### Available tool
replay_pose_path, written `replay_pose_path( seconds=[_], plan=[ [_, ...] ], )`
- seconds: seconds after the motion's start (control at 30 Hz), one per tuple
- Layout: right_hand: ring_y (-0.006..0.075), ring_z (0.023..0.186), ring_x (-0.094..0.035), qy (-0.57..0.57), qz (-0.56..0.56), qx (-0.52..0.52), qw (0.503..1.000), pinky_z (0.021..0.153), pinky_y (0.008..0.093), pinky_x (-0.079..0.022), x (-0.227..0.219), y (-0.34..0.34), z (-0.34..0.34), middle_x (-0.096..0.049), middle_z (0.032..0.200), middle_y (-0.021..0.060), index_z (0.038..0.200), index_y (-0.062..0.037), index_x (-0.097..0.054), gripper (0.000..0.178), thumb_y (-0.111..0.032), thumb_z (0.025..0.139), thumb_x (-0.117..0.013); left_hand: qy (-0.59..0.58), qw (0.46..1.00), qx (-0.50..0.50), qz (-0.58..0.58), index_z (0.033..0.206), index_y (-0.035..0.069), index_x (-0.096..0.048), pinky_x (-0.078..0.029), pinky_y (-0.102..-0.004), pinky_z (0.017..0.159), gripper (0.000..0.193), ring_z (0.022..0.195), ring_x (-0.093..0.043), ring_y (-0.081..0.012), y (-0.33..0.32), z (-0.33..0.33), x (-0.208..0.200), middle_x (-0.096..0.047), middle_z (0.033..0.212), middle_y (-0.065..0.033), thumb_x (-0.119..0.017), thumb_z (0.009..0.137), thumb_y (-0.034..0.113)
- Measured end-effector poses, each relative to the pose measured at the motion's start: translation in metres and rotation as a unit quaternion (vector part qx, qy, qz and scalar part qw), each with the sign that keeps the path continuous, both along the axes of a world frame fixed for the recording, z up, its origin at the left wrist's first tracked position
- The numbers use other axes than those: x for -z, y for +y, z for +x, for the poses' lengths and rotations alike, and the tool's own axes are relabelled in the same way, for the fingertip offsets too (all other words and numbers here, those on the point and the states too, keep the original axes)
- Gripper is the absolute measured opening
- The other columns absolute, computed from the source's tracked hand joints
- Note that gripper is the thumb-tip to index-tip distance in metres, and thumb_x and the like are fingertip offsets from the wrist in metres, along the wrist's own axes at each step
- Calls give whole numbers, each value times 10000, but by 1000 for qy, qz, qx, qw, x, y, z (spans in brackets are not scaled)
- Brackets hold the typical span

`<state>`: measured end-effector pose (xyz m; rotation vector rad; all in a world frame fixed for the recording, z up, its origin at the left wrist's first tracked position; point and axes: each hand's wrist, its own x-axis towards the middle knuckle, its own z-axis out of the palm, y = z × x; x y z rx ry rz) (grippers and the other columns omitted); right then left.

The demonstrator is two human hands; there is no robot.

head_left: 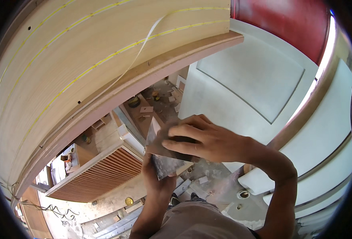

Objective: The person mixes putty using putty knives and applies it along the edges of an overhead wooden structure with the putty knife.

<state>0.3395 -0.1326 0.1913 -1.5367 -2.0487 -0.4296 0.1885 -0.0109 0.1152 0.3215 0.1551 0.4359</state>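
Observation:
My left hand [159, 183] is closed round a flat grey piece [166, 165] with a whitish, dusty-looking face; I cannot make out its exact kind. My right hand [208, 137] reaches across from the right, its fingers bent over a brown, thin-edged flat piece [162, 148]. That piece lies across the grey one, and the two seem to touch. A pale pointed corner [153, 126] sticks up beyond them. The right fingers and the brown piece are somewhat blurred, and part of what they hold is hidden behind them.
A wooden panel [84, 51] with yellow lines and a loose white strip [154, 30] spans the upper left. White panels [247, 75] stand at right. Below lie a slatted wooden panel [100, 173], loose wires [56, 209], a yellow tin [129, 201] and scattered scraps.

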Motion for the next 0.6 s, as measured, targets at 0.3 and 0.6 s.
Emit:
replay_pose_path(
  seconds=[0.3,0.6],
  plan=[
    [246,1117,-517,-207,58,362,907,964,407,-401,-13,-48,80,-549,1186,51,1226,-168,-608,417,-69,825,-557,105,957,-263,-63,1317,66,-496,-544,-287,409,375,631,-679,-175,4,-19,-36,-677,957,-93,-409,1041,305],
    [226,1153,-489,-255,91,413,870,910,394,-411,-49,-15,99,-542,1200,32,1186,-125,-630,367,-43,832,-578,79,984,-160,23,1341,92,-459,-593,-282,577,386,834,-697,-175,14,-31,21,-660,1068,-65,-425,1030,318]
  ],
)
